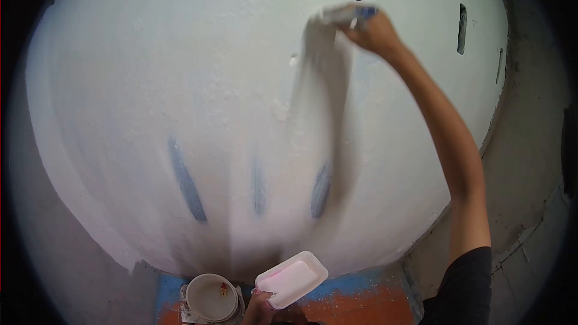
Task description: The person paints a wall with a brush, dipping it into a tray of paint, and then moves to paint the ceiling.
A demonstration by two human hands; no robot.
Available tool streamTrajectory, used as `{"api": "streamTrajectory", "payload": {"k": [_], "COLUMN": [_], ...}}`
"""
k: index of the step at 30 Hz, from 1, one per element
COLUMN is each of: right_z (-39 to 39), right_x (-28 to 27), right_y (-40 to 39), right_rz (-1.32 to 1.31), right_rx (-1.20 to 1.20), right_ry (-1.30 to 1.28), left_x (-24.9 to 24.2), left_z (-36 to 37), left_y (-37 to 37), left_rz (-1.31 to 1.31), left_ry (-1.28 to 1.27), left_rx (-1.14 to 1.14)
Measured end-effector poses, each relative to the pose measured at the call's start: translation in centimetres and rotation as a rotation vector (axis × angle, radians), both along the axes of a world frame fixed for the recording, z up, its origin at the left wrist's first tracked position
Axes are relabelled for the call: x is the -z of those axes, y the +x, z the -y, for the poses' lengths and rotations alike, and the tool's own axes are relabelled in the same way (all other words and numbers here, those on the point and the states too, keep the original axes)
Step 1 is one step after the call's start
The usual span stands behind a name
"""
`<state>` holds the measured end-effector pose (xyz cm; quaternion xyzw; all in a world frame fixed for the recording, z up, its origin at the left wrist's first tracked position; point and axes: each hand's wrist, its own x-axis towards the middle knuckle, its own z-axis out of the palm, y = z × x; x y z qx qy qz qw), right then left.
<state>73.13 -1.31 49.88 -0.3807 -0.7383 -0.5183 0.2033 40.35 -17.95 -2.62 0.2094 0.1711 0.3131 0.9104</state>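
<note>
My right hand (374, 33) is raised high against the wall (241, 84), closed around a scraper (337, 17). Some blue shows by the fingers, and motion blurs the pale blade, which lies at the wall surface. A dark shadow of the arm falls down the wall below it. Low in the view, my left hand (260, 306) grips the near edge of a shallow white tray (295, 280). Pink smears mark the tray's inside. The wall has a pale, whitish coat with small bumps and several blue-grey streaks (186, 180) in its lower part.
A white bucket (191, 298) stands on the floor left of the tray, with a small red mark inside. The floor (361, 301) is orange and blue with white specks. Dark slots (462, 29) are cut in the wall at upper right. Bare grey wall (524, 162) borders the right side.
</note>
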Motion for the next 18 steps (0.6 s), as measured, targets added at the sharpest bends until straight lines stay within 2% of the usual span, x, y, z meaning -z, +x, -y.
{"api": "streamTrajectory", "payload": {"k": [1, 3, 4, 5, 6, 8, 9, 10, 11, 12, 13, 15, 17, 18], "right_z": [0.0, 1.9, 0.7, 0.1, 0.9, 1.3, 2.1, 2.5, 3.2, 4.4, 5.2, 4.3, 2.3, 1.5], "right_x": [-2.3, -2.9, -2.6, -1.0, 1.9, 10.5, 14.6, 18.4, 21.5, 23.1, 23.6, 21.1, 15.0, 11.0], "right_y": [-0.6, -5.0, -3.4, -2.5, -2.9, -2.9, -3.3, -3.0, -2.8, -3.6, -4.0, -3.3, -2.8, -2.7], "right_rz": [0.085, -0.278, -0.062, 0.047, 0.017, 0.144, 0.166, 0.165, 0.158, 0.207, 0.121, 0.018, -0.074, -0.249], "right_rx": [0.034, 0.285, 0.112, 0.07, 0.091, 0.21, 0.185, 0.03, 0.029, 0.16, 0.297, 0.203, 0.13, 0.03], "right_ry": [0.165, 0.161, 0.275, 0.313, 0.197, 0.148, 0.041, -0.012, -0.157, -0.362, -0.57, -0.503, -0.332, -0.337], "left_x": [-0.1, -0.3, -0.3, -0.4, -0.5, -0.4, -0.4, -0.5, -0.5, -0.6, -0.7, -0.8, -1.0, -1.2], "left_z": [0.0, 0.3, 0.4, 0.4, 0.5, 0.5, 0.6, 0.7, 0.7, 0.8, 0.8, 0.9, 0.9, 1.0], "left_y": [0.0, -0.1, -0.1, -0.2, -0.3, -0.6, -0.6, -0.7, -0.8, -0.9, -1.1, -1.4, -1.8, -1.9], "left_rz": [0.001, -0.004, -0.006, -0.01, -0.012, -0.015, -0.016, -0.016, -0.016, -0.017, -0.018, -0.016, -0.01, -0.007], "left_ry": [0.001, 0.001, -0.001, 0.0, 0.0, -0.003, -0.002, -0.004, -0.003, -0.005, -0.002, 0.0, 0.002, 0.002], "left_rx": [-0.004, -0.007, -0.011, -0.016, -0.019, -0.028, -0.031, -0.033, -0.035, -0.036, -0.04, -0.046, -0.049, -0.048]}}
